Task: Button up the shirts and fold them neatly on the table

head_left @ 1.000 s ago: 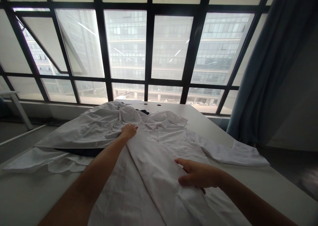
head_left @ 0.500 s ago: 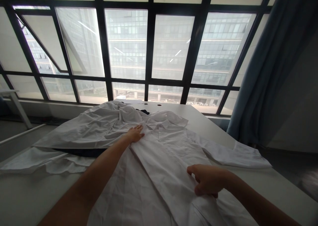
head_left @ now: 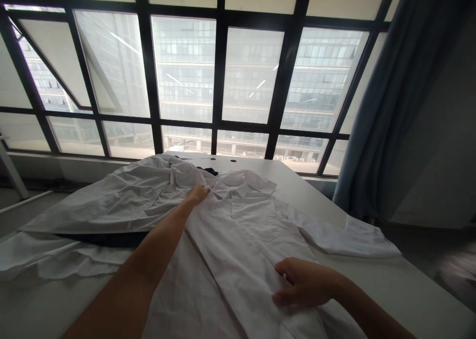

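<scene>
A white coat (head_left: 238, 249) with a collar (head_left: 232, 192) lies spread on the white table (head_left: 375, 279), its sleeve (head_left: 338, 237) stretched out to the right. Near the collar, my left hand (head_left: 199, 194) has its fingers closed on the coat's cloth. My right hand (head_left: 307, 282) is over the lower right front of the coat, thumb and forefinger apart; its other fingers are partly hidden. A long front edge of the coat runs down between my two arms.
More white cloth (head_left: 111, 200) lies rumpled on the left, with a dark item (head_left: 104, 239) showing beneath it. A small black thing (head_left: 210, 171) lies behind the collar. Windows stand beyond the table; a blue curtain (head_left: 372, 130) hangs at the right.
My left hand has gone from fingers spread flat on the coat to closed at its cloth. The thumb of my right hand has moved away from the forefinger. The view has shifted slightly.
</scene>
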Motion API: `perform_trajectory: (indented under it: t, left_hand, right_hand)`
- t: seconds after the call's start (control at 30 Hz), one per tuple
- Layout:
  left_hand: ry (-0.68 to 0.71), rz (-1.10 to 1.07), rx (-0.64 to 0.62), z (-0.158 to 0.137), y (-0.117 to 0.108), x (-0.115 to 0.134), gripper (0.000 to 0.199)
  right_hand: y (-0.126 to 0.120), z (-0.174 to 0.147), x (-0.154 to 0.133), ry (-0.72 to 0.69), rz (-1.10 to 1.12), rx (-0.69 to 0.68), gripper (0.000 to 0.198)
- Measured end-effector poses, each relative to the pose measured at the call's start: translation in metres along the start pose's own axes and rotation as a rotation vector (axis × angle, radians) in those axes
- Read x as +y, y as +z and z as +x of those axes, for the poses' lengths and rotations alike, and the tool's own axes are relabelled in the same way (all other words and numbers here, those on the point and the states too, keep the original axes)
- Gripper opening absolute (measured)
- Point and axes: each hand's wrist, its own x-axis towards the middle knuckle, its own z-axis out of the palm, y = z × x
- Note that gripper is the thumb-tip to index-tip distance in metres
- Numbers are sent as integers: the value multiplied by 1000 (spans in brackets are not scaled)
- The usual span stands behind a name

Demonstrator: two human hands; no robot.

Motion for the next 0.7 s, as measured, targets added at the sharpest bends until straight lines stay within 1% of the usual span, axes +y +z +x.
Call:
perform_trajectory:
  t: [0.1, 0.17, 0.3, 0.37, 0.47, 0.5, 0.53, 0.6, 0.67, 0.7]
  left_hand:
    - [-91, -59, 0, 14, 0, 2, 46]
    - [-128, -82, 7, 19, 0, 2, 46]
    - [-178, -81, 35, 21, 0, 1, 44]
    - [-186, -64, 52, 17, 2, 2, 44]
    - [-184, -23, 95, 4, 2, 9, 45]
    - [-170, 4, 120, -2, 2, 13, 45]
    - [-143, 34, 149, -9, 2, 17, 45]
    - [-45, 87, 198, -27, 3, 27, 47]
    - [89, 106, 191, -47, 7, 35, 50]
    - [147, 106, 164, -57, 11, 37, 53]
  right_hand:
    - [4, 3, 1, -22, 99, 45, 29]
    - [7, 4, 1, -24, 159, 82, 26]
    - [11, 4, 2, -14, 166, 134, 20]
    - [9, 2, 3, 0, 165, 134, 27]
    - [8, 0, 4, 36, 199, 91, 46]
    - [8, 0, 4, 47, 202, 102, 50]
    - [9, 0, 3, 54, 192, 154, 50]
    - [12, 2, -4, 29, 134, 366, 40]
    - [17, 5, -15, -74, 59, 585, 32]
    - [20, 7, -23, -148, 28, 636, 33]
